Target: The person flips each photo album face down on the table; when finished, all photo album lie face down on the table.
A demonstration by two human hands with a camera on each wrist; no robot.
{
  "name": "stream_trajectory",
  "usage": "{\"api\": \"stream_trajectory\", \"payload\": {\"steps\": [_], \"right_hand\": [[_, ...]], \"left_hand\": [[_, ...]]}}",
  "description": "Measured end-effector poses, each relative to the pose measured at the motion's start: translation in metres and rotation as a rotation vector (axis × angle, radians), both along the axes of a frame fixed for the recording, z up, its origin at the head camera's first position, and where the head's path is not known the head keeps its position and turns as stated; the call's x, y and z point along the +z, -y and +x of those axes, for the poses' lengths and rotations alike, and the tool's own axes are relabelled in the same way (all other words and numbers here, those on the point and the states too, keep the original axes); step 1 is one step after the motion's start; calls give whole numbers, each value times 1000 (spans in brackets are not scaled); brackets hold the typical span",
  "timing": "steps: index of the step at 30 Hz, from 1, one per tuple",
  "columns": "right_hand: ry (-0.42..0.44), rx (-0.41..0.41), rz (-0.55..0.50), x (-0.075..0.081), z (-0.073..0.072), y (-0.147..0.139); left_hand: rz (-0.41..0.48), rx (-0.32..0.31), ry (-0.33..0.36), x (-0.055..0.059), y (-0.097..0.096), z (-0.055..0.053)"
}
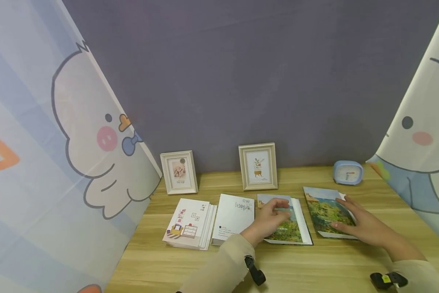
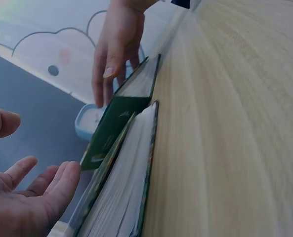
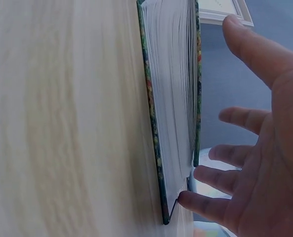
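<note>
Over the left album (image 1: pixel 295 221), left hand (image 1: pixel 265 219) reaches in from the near side, thumb and fingers apart and loosely bent, nothing pinched. Left wrist view shows a gap between thumb and fingers; contact with the cover cannot be told.

At the right album (image 1: pixel 329 213), right hand (image 1: pixel 363 221) comes in from the right, fingers spread, thumb toward the cover. Right wrist view puts the little fingertip at a page corner; touching or merely overlapping, cannot say. Both forearms sleeved, each with a black strap (image 1: pixel 254 270) at the wrist.

Both albums lie on the wooden surface (image 1: pixel 296 268), side by side, right of the white book (image 1: pixel 234 215). White pages (image 3: pixel 171 98) sit between the right album's covers; the left album's pages show along its right edge. Leftmost, room-drawing book (image 1: pixel 186 224), its right edge layered.

Behind, two upright frames: left frame (image 1: pixel 182 190) holds a flower picture, right frame (image 1: pixel 260 187) a potted-plant picture. Blue clock (image 1: pixel 348 172) at back right.
</note>
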State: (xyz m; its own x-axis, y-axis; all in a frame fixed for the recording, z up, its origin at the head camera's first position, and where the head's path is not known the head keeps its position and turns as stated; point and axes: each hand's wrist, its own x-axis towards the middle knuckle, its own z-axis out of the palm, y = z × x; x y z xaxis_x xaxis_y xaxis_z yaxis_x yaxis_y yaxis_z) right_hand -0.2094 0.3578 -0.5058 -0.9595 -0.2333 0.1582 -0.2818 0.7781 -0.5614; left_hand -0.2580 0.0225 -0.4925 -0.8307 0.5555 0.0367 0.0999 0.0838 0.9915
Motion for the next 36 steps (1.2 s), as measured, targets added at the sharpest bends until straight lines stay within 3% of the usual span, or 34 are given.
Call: {"api": "stream_trajectory", "payload": {"steps": [11, 22, 25, 31, 36], "right_hand": [[2, 16, 12, -3, 1, 4], [9, 16, 14, -4, 1, 4], [18, 9, 22, -4, 1, 4], [19, 9, 21, -4, 2, 6], [15, 14, 28, -5, 2, 5]], "left_hand": [[64, -11, 138, -1, -40, 7], [-18, 29, 175, -1, -61, 11], [-30, 13, 210, -1, -65, 12], [47, -45, 311, -5, -72, 11], [45, -41, 356, -9, -79, 11]]}}
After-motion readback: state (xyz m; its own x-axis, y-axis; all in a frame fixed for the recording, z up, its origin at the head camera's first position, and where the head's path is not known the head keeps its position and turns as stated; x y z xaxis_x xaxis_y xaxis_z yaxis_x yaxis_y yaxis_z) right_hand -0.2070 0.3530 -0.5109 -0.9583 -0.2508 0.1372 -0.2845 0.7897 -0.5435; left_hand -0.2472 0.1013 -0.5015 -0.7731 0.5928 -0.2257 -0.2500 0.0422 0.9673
